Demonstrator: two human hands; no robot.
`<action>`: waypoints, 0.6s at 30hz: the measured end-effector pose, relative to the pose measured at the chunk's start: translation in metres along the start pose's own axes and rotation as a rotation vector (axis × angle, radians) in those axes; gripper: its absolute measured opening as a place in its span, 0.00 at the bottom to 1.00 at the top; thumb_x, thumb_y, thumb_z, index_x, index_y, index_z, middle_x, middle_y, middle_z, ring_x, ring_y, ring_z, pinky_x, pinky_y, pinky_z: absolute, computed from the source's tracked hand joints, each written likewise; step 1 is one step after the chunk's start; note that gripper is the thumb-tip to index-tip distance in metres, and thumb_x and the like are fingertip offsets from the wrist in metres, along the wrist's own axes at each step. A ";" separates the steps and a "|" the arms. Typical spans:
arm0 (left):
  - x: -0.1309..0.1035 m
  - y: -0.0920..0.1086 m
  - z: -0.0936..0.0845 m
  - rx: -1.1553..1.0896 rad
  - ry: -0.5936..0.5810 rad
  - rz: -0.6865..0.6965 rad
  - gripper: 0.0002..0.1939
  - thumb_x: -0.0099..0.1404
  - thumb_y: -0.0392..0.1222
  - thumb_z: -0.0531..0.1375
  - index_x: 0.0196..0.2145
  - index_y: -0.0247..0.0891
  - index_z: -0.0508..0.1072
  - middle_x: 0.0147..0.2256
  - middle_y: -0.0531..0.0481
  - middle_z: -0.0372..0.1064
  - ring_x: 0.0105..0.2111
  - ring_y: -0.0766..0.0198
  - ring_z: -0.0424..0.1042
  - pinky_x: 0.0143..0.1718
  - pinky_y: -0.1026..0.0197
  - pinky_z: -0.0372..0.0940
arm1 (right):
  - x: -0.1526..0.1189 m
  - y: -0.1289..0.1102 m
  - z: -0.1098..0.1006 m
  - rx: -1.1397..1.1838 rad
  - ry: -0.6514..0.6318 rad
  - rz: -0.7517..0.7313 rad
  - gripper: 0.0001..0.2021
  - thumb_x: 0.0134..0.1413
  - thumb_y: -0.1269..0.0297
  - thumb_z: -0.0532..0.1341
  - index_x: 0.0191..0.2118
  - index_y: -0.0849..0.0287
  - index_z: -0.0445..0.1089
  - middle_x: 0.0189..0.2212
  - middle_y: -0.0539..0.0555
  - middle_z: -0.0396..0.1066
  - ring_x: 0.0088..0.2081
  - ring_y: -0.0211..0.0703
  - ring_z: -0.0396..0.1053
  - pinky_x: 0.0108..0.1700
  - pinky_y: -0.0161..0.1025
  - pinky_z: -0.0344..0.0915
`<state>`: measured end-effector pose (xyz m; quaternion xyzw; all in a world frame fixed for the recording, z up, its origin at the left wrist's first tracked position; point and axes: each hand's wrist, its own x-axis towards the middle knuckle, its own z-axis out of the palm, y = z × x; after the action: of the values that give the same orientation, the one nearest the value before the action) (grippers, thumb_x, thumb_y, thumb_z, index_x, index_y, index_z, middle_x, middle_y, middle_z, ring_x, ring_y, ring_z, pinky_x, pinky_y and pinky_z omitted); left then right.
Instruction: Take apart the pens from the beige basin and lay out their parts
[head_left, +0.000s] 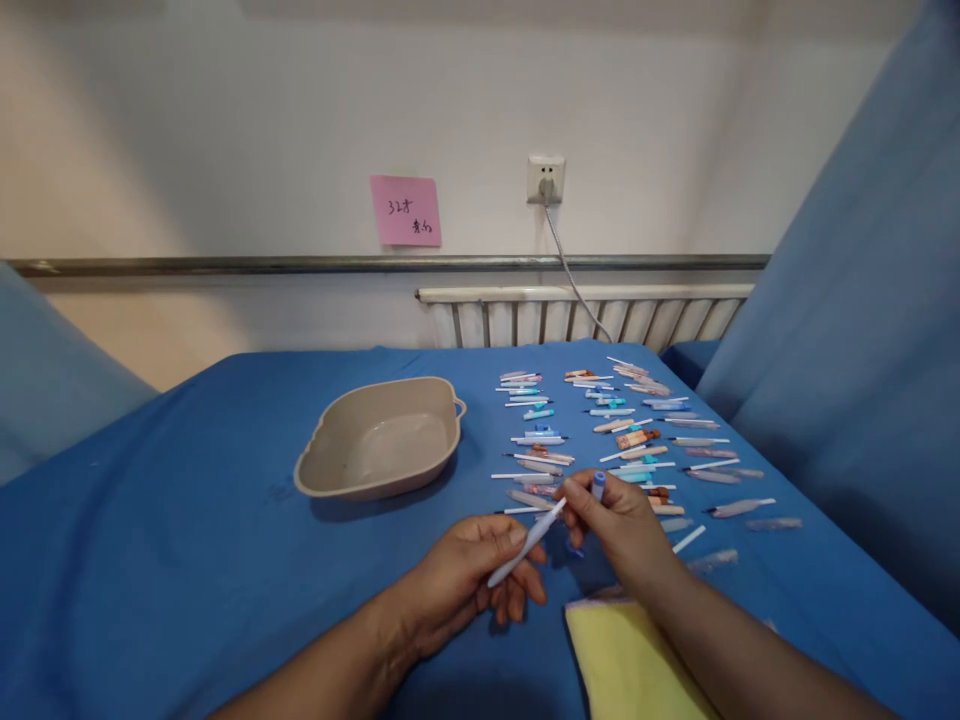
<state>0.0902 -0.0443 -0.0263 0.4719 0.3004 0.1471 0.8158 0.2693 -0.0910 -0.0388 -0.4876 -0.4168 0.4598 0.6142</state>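
The pen barrel (526, 546) is smooth, long and thin, pale blue-gray with a round end low down and a skinny white part at the top. It is tilted in the air over the soft blue sheet (225, 560), which has small wrinkles. The left hand (469, 575) pinches the barrel between thumb and fingers. The right hand (622, 520) is curled, with its fingertips closed on the white end, and a shiny blue cap (598, 485) pokes up from its fingers. The tan tub (390, 450) looks like hard plastic, with a wavy rim and a loop on one side. Lots of pen parts (538, 413) lie in messy rows, white, teal, brown and clear. The right hand and arm hide some of them, and also cover part of the fuzzy-looking yellow cloth (626, 660). A flat pink note (406, 211) is on the wall.
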 end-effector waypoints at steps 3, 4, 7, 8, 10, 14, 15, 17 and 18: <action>-0.001 -0.001 0.001 -0.064 -0.018 -0.026 0.16 0.60 0.50 0.59 0.32 0.31 0.71 0.21 0.45 0.73 0.15 0.69 0.67 0.15 0.71 0.57 | 0.003 0.001 -0.001 -0.014 0.002 0.049 0.16 0.50 0.51 0.62 0.24 0.61 0.67 0.16 0.45 0.65 0.15 0.30 0.61 0.20 0.30 0.56; -0.001 -0.001 0.002 -0.082 -0.016 -0.031 0.16 0.61 0.50 0.59 0.31 0.31 0.71 0.21 0.45 0.73 0.14 0.69 0.66 0.15 0.71 0.57 | 0.003 0.001 -0.001 -0.015 -0.006 0.062 0.17 0.51 0.51 0.62 0.23 0.60 0.66 0.15 0.45 0.64 0.15 0.30 0.61 0.20 0.30 0.56; -0.001 0.000 0.003 -0.128 -0.015 -0.053 0.15 0.62 0.49 0.57 0.31 0.31 0.71 0.19 0.47 0.72 0.13 0.69 0.66 0.15 0.70 0.57 | 0.004 0.003 -0.002 -0.014 -0.027 0.076 0.18 0.52 0.51 0.61 0.21 0.60 0.63 0.13 0.44 0.62 0.14 0.30 0.58 0.21 0.30 0.55; -0.001 0.000 0.004 -0.139 -0.020 -0.063 0.15 0.62 0.49 0.57 0.31 0.32 0.71 0.18 0.47 0.71 0.13 0.69 0.65 0.15 0.69 0.57 | 0.004 0.004 -0.003 -0.009 -0.030 0.076 0.19 0.53 0.51 0.60 0.21 0.60 0.62 0.13 0.44 0.61 0.14 0.30 0.58 0.21 0.31 0.54; -0.001 0.000 0.004 -0.160 -0.042 -0.084 0.14 0.61 0.48 0.57 0.30 0.32 0.70 0.17 0.49 0.69 0.12 0.69 0.63 0.15 0.69 0.56 | 0.004 0.007 -0.003 0.011 -0.031 0.084 0.19 0.53 0.51 0.61 0.21 0.59 0.62 0.12 0.44 0.60 0.14 0.29 0.56 0.20 0.31 0.52; -0.001 0.001 0.003 -0.193 -0.086 -0.122 0.13 0.60 0.48 0.58 0.31 0.33 0.70 0.15 0.52 0.67 0.12 0.71 0.60 0.15 0.70 0.53 | 0.002 0.011 -0.004 0.093 -0.016 0.118 0.19 0.52 0.51 0.61 0.21 0.59 0.61 0.13 0.43 0.58 0.13 0.29 0.53 0.19 0.31 0.51; -0.001 0.002 0.003 -0.193 -0.093 -0.131 0.13 0.60 0.48 0.58 0.31 0.33 0.70 0.15 0.52 0.66 0.11 0.71 0.60 0.15 0.70 0.52 | 0.002 0.011 -0.004 0.112 -0.010 0.122 0.19 0.52 0.50 0.61 0.21 0.59 0.60 0.13 0.43 0.57 0.13 0.29 0.53 0.19 0.31 0.51; -0.001 0.002 0.002 -0.191 -0.102 -0.144 0.12 0.61 0.47 0.57 0.31 0.34 0.69 0.14 0.53 0.66 0.11 0.71 0.58 0.15 0.69 0.51 | 0.002 0.011 -0.003 0.135 -0.011 0.126 0.19 0.51 0.51 0.62 0.21 0.59 0.61 0.13 0.43 0.57 0.14 0.30 0.53 0.20 0.31 0.51; -0.001 0.002 0.002 -0.191 -0.106 -0.145 0.12 0.61 0.47 0.56 0.31 0.34 0.69 0.14 0.54 0.65 0.11 0.71 0.57 0.15 0.69 0.51 | 0.002 0.011 -0.003 0.136 -0.020 0.127 0.18 0.51 0.51 0.62 0.21 0.59 0.61 0.13 0.43 0.58 0.14 0.30 0.53 0.20 0.31 0.51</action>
<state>0.0903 -0.0454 -0.0238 0.3763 0.2746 0.0904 0.8802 0.2710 -0.0884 -0.0501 -0.4656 -0.3591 0.5299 0.6111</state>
